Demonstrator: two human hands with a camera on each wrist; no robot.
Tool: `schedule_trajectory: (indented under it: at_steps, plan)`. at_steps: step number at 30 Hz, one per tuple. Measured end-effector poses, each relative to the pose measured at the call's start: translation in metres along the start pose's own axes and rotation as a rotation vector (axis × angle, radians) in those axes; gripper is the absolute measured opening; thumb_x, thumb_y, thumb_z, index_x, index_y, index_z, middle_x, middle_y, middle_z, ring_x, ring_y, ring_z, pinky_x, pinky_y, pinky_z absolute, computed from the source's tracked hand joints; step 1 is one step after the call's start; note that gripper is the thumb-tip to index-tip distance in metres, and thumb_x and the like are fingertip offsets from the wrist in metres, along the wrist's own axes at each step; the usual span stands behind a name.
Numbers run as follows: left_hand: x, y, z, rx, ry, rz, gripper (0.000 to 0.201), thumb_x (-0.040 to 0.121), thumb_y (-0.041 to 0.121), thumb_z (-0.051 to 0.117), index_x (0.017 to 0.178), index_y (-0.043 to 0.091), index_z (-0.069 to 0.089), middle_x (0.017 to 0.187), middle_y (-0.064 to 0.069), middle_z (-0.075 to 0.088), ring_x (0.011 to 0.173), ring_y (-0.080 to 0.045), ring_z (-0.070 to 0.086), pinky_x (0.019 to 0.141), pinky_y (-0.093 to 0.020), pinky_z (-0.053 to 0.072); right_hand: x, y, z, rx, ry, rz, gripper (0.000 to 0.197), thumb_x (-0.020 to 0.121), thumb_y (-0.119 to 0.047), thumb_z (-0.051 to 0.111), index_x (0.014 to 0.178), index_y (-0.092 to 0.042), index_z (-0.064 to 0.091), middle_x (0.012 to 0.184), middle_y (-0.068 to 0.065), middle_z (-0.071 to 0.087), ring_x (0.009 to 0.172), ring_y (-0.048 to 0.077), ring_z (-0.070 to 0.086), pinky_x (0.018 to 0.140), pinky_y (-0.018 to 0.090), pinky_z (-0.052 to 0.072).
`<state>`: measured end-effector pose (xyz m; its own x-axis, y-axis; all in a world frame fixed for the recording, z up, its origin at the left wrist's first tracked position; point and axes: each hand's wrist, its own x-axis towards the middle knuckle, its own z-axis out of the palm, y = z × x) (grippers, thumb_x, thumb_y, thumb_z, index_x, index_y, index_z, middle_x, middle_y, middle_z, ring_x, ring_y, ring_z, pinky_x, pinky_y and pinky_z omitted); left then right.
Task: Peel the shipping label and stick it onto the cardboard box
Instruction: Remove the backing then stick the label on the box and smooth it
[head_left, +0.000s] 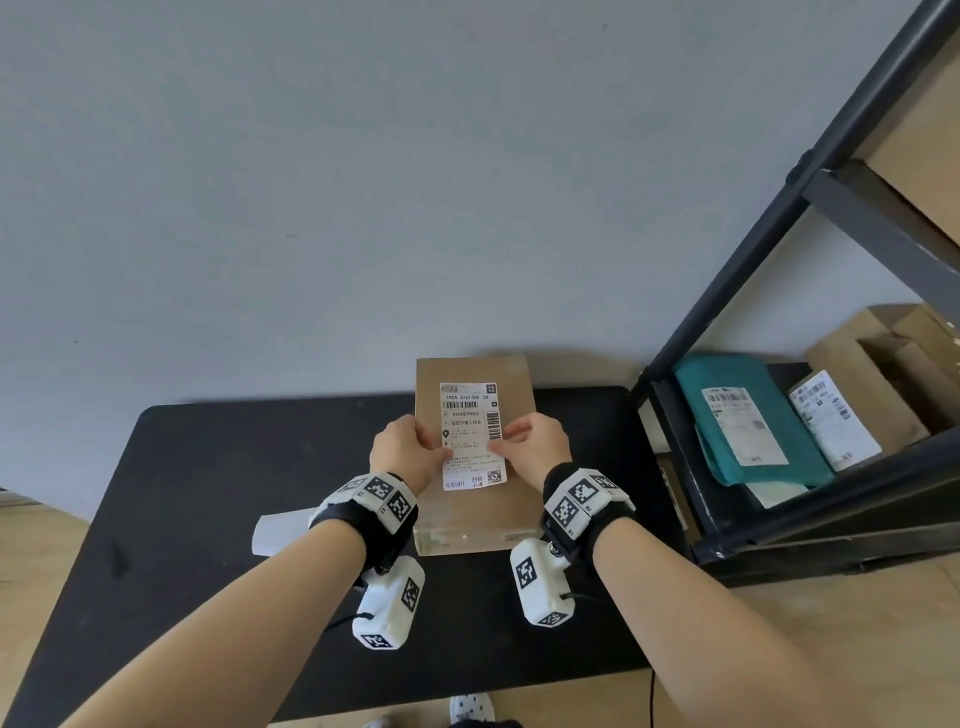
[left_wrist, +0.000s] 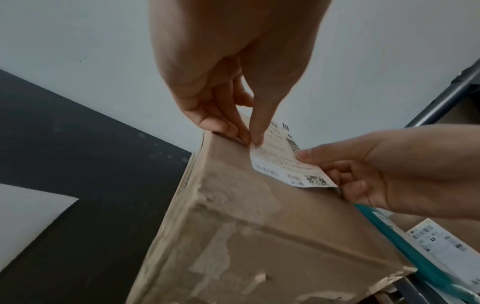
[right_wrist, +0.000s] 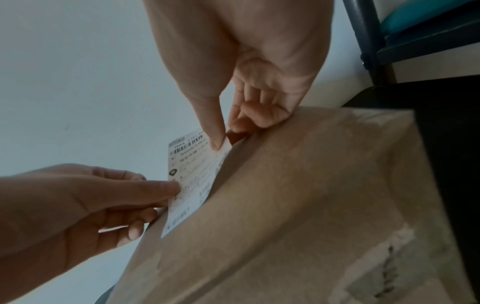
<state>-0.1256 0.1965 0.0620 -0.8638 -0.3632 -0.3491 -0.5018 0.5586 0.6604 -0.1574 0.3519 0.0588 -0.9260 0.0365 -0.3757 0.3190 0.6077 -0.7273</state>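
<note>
A brown cardboard box (head_left: 475, 525) lies on the black table (head_left: 208, 467), with torn tape patches on its near end. A white shipping label (head_left: 470, 434) with barcodes is held just over the box top. My left hand (head_left: 410, 452) pinches the label's left edge between thumb and fingers; in the left wrist view the left hand (left_wrist: 249, 137) grips the label (left_wrist: 283, 162) above the box (left_wrist: 259, 236). My right hand (head_left: 524, 441) pinches the right edge. In the right wrist view the right hand (right_wrist: 221, 142) holds the label (right_wrist: 192, 185) close above the box (right_wrist: 311, 205).
A white backing sheet (head_left: 278, 532) lies on the table left of the box. A black metal shelf rack (head_left: 779, 249) stands at the right, holding a teal mailer bag (head_left: 748, 415), a white labelled parcel (head_left: 831, 415) and cardboard boxes (head_left: 878, 374). A grey wall is behind.
</note>
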Motion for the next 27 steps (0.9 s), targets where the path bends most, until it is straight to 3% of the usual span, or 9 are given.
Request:
schedule_trajectory:
  at_steps: [5, 13, 21, 24, 27]
  plan:
    - [0.002, 0.007, 0.007, 0.025, 0.016, -0.019, 0.025, 0.078, 0.019, 0.073, 0.079, 0.015, 0.049, 0.086, -0.001, 0.06, 0.076, -0.019, 0.056, 0.065, -0.028, 0.045, 0.003, 0.001, 0.002, -0.04, 0.024, -0.002, 0.022, 0.078, -0.017, 0.075, 0.09, -0.017, 0.056, 0.083, -0.004, 0.061, 0.078, 0.014, 0.062, 0.068, 0.024, 0.051]
    - [0.003, 0.009, 0.007, 0.06, 0.002, -0.013, 0.03, 0.078, 0.019, 0.074, 0.073, 0.018, 0.044, 0.085, 0.0, 0.059, 0.076, -0.018, 0.055, 0.064, -0.028, 0.043, 0.002, 0.0, 0.003, -0.059, 0.026, -0.011, 0.025, 0.079, -0.018, 0.073, 0.098, -0.015, 0.058, 0.092, 0.001, 0.065, 0.086, 0.018, 0.066, 0.077, 0.031, 0.056]
    - [0.004, 0.007, 0.003, 0.081, -0.01, -0.014, 0.036, 0.074, 0.024, 0.076, 0.066, 0.021, 0.041, 0.081, 0.001, 0.06, 0.071, -0.018, 0.056, 0.056, -0.025, 0.041, -0.002, -0.002, 0.003, -0.156, 0.04, -0.027, 0.024, 0.081, -0.019, 0.072, 0.1, -0.014, 0.058, 0.099, 0.004, 0.069, 0.085, 0.017, 0.066, 0.068, 0.026, 0.052]
    - [0.002, 0.001, -0.003, 0.11, -0.029, 0.017, 0.033, 0.071, 0.027, 0.079, 0.077, 0.018, 0.048, 0.086, 0.001, 0.06, 0.073, -0.017, 0.055, 0.058, -0.026, 0.041, -0.004, -0.004, -0.002, -0.27, 0.058, -0.042, 0.029, 0.081, -0.025, 0.072, 0.104, -0.014, 0.057, 0.1, 0.001, 0.063, 0.086, 0.017, 0.062, 0.072, 0.028, 0.052]
    - [-0.003, -0.009, -0.009, 0.19, -0.037, 0.153, 0.039, 0.071, 0.029, 0.079, 0.101, 0.017, 0.057, 0.112, -0.002, 0.058, 0.093, -0.018, 0.055, 0.071, -0.029, 0.047, -0.002, -0.005, -0.003, -0.338, 0.109, -0.194, 0.037, 0.085, -0.029, 0.066, 0.117, -0.013, 0.056, 0.122, 0.004, 0.057, 0.108, 0.02, 0.056, 0.088, 0.033, 0.048]
